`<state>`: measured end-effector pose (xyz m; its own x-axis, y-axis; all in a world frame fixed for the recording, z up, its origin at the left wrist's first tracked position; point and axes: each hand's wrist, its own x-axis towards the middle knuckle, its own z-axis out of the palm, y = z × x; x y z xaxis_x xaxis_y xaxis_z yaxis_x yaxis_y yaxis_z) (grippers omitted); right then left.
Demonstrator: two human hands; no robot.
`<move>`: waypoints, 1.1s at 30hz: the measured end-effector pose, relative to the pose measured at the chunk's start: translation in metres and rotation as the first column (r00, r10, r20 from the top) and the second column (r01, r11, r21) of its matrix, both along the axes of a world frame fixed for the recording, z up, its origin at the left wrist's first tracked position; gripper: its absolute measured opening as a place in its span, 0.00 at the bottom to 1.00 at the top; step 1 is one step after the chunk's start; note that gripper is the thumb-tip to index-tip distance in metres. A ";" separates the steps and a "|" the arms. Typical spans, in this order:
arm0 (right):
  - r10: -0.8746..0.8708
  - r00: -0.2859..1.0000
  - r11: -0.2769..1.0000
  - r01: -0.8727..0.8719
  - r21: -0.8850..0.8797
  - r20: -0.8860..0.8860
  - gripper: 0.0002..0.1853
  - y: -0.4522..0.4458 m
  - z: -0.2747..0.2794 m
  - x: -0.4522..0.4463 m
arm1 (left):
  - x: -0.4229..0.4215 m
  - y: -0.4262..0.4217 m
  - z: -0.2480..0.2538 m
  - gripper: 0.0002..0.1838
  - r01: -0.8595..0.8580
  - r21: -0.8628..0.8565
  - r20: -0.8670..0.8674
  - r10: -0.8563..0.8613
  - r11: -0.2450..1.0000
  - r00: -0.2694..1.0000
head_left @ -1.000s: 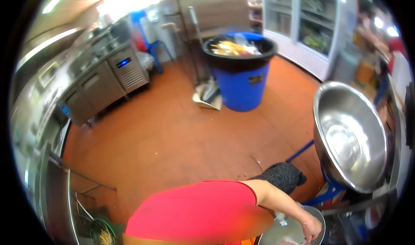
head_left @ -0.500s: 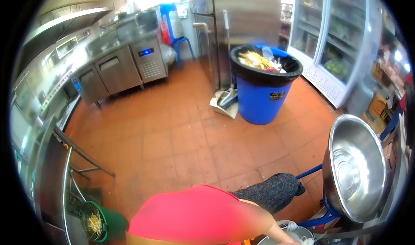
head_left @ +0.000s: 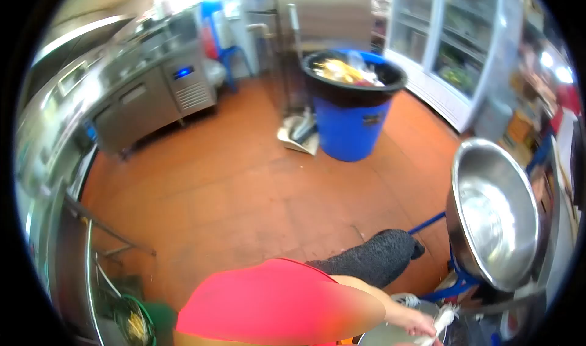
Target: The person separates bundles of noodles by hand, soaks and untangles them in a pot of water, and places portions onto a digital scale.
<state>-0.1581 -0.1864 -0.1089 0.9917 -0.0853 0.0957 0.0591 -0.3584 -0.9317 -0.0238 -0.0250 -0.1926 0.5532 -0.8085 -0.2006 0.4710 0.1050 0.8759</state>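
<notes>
From the red sleeve at the bottom, a bare arm reaches right to my left hand. Its fingers are closed around a slim white piece with a ragged, frayed upper end; its exact kind cannot be made out. Beneath the hand is a round grey container, cut off by the lower edge, with something pale at its rim. A sliver of skin at the very bottom cannot be assigned to a hand. My right hand does not show. A dark grey trouser leg stretches behind the arm.
A big steel bowl leans on a blue stool at right. A blue bin with rubbish stands beside a dustpan. At lower left is a green basket by a steel table frame. Glass-door fridges stand behind.
My left hand has risen into fuller view, with the white piece now lifted in it. The view has shifted, so the room's things sit further left and higher.
</notes>
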 end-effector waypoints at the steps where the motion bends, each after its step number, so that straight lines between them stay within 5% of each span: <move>1: -0.008 1.000 0.998 0.007 0.068 0.018 0.22 -0.010 -0.001 0.005 | 0.001 0.002 -0.003 0.16 0.027 0.011 0.030 -0.027 1.000 0.999; 2: -0.125 0.982 0.992 0.127 0.006 -0.140 0.24 -0.012 0.021 0.005 | -0.002 0.002 -0.009 0.17 0.064 0.020 0.062 -0.065 0.998 0.996; 3: -0.152 0.979 0.965 0.177 0.196 -0.137 0.33 -0.017 0.012 0.006 | -0.003 -0.003 -0.020 0.17 0.089 0.030 0.109 -0.091 0.996 0.990; 4: -0.165 0.986 0.961 0.154 0.231 0.030 0.24 -0.021 -0.008 0.010 | -0.005 0.018 0.021 0.20 0.266 0.078 0.067 -0.271 0.961 0.960; 6: -0.028 0.994 0.999 0.032 0.033 -0.104 0.26 -0.019 0.006 0.004 | -0.014 0.022 0.039 0.22 0.303 0.056 0.137 -0.308 0.951 0.942; 7: 0.047 0.984 0.999 -0.045 0.014 -0.174 0.28 -0.018 0.000 0.001 | -0.015 0.020 0.035 0.22 0.334 -0.125 0.190 -0.308 0.934 0.932; 8: 0.097 0.966 0.995 -0.096 0.016 -0.240 0.30 -0.017 -0.008 -0.006 | -0.016 0.012 0.022 0.22 0.397 -0.050 0.097 -0.392 0.916 0.915; 10: 0.069 0.967 0.994 -0.046 0.099 -0.243 0.30 0.019 0.016 0.000 | -0.014 0.019 0.047 0.24 0.405 -0.168 0.048 -0.403 0.899 0.914; 12: -0.014 0.964 0.999 0.021 0.024 -0.267 0.28 0.023 0.025 -0.006 | -0.016 0.014 0.039 0.26 0.364 -0.104 -0.098 -0.373 0.926 0.922; 14: -0.090 0.986 0.994 0.098 0.049 -0.143 0.31 0.025 0.014 -0.008 | -0.023 0.012 0.052 0.24 0.285 -0.152 -0.275 -0.318 0.946 0.907; 17: -0.196 0.977 0.977 0.188 -0.103 -0.079 0.29 0.019 0.010 -0.007 | -0.036 -0.001 0.063 0.18 0.105 -0.127 -0.430 -0.150 0.986 0.890; 20: -0.232 0.971 0.931 0.207 -0.300 -0.050 0.29 0.007 0.003 -0.006 | -0.041 -0.024 0.034 0.08 0.112 -0.085 -0.439 -0.138 0.990 0.888; 23: -0.321 0.945 0.846 0.258 -0.467 -0.059 0.30 -0.008 0.004 -0.016 | -0.051 -0.035 0.020 0.11 0.258 -0.037 -0.340 -0.255 0.965 0.905; 26: -0.365 0.921 0.847 0.266 -0.460 -0.138 0.30 -0.031 0.015 -0.027 | -0.057 -0.020 0.034 0.16 0.418 0.318 0.157 -0.483 0.851 0.862; 29: -0.443 0.875 0.807 0.295 -0.511 -0.194 0.30 -0.076 0.005 -0.033 | -0.017 0.002 0.064 0.19 0.524 0.519 0.531 -0.736 0.675 0.421; 32: -0.501 0.819 0.758 0.260 -0.598 -0.279 0.31 -0.145 -0.002 -0.037 | 0.021 0.010 0.059 0.16 0.583 0.575 0.191 -0.787 0.575 0.587; 33: -0.528 0.787 0.742 0.244 -0.624 -0.320 0.32 -0.167 0.000 -0.038 | 0.022 0.004 0.060 0.15 0.583 0.532 0.212 -0.763 0.614 0.610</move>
